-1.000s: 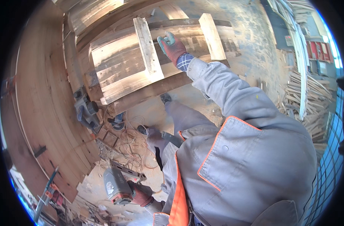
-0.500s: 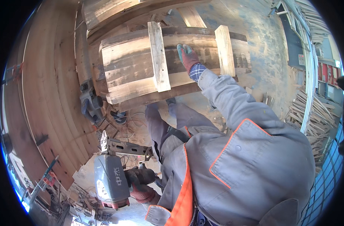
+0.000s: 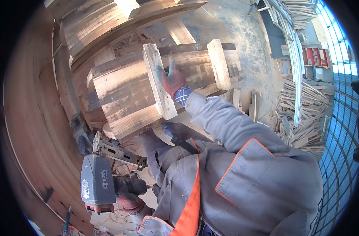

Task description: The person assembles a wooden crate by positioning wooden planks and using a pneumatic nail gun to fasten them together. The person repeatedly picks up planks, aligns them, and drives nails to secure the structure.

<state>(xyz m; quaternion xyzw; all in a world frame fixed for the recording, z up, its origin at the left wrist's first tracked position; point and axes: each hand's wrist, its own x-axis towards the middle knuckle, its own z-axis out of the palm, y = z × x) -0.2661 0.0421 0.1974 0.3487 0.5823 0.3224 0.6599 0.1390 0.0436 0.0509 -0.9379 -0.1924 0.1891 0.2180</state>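
Note:
My left hand [image 3: 129, 200], in a red and dark glove, is wrapped round the grip of a grey nail gun [image 3: 96, 179] with a long metal magazine. The gun hangs at the lower left, beside my leg. My right hand [image 3: 173, 82], gloved in red and green, is at a pale wooden batten [image 3: 160, 96], its fingers spread and the thumb side against the wood. That batten lies crosswise on a panel of side-by-side boards [image 3: 122, 88]. A second batten [image 3: 218, 65] crosses the panel farther right.
Another wooden assembly [image 3: 96, 29] stands at the far left, with a loose board [image 3: 178, 30] near it. A large wooden surface [image 3: 34, 118] runs along the left. Scrap strips [image 3: 295, 114] are heaped at the right, near metal rails. Hoses lie on the floor by my legs.
My right hand has moved left from the boards between the battens to the left batten, its fingers spreading. The view has shifted; the nail gun stays in my left hand.

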